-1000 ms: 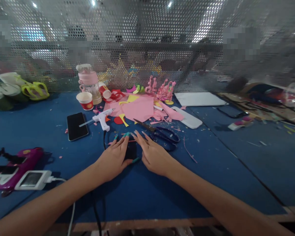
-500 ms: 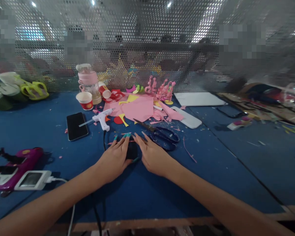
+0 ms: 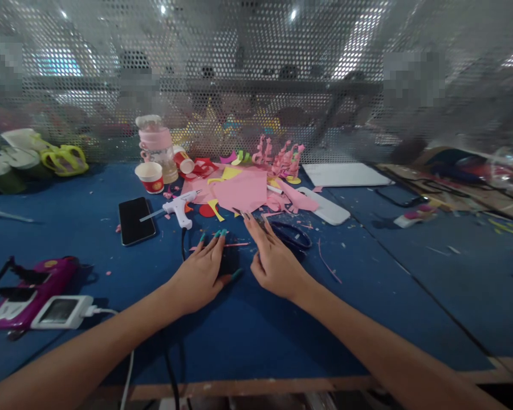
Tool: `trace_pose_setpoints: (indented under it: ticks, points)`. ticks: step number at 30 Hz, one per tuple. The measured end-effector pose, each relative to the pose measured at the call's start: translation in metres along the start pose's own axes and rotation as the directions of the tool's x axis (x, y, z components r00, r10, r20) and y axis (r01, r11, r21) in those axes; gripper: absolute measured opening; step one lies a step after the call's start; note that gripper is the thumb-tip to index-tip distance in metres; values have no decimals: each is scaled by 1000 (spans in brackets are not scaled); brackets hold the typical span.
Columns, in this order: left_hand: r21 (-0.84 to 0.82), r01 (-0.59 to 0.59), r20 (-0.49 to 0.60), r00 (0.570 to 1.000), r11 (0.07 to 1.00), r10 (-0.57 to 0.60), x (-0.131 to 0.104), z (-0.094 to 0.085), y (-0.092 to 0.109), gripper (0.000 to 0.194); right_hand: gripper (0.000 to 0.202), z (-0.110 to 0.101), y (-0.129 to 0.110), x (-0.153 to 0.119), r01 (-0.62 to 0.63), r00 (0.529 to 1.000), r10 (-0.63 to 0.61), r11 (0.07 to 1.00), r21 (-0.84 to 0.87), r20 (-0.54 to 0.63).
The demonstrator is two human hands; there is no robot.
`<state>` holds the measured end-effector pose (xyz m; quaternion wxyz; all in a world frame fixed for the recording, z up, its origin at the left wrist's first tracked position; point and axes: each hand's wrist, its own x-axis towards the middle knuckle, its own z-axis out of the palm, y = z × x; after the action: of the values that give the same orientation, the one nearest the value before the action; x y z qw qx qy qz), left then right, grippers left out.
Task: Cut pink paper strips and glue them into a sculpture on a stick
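My left hand point(image 3: 200, 276) lies flat on the blue table, fingers stretched out and thumb apart. Its fingertips, with teal nails, rest at a thin pink strip point(image 3: 238, 245) that sticks out to the right of them. My right hand point(image 3: 277, 265) is over the dark blue scissors point(image 3: 298, 244), covering their middle; its fingers are extended and point up and left. Whether it touches the scissors I cannot tell. Left of the hands lies a white glue gun point(image 3: 180, 209) with a glue stick in its back end. Pink paper point(image 3: 241, 191) is spread beyond my fingers.
A black phone point(image 3: 137, 222) and a purple power strip point(image 3: 47, 282) with a white charger lie left. A bottle point(image 3: 157, 148) and a paper cup point(image 3: 149, 176) stand behind. Pink curled paper pieces point(image 3: 288, 159) stand near the perforated screen. A white phone-like object point(image 3: 331, 206) lies right.
My right hand has moved up and right, from beside the left hand onto the scissors, uncovering more of the pink strip. My left hand stays nearly in place.
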<state>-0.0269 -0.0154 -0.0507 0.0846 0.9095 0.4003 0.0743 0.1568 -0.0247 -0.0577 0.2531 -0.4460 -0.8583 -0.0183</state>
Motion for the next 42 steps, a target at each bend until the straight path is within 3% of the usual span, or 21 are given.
trace_pose_setpoints:
  ticks: [6,20,37,42]
  points:
    - [42,-11,3,1000,999,11,1,-2,-1,63,74,-1,-2,0,-3,993,-5,998,69,114]
    - [48,0,21,1000,999,-1,3,-4,-1,65,70,3,-1,2,-80,970,58,993,85,236]
    - [93,38,74,996,995,-45,-3,-9,14,63,70,-3,-8,-2,-105,979,80,986,131,189]
    - [138,41,68,996,990,-50,-5,-10,20,62,72,-3,-7,-4,-55,998,52,992,110,23]
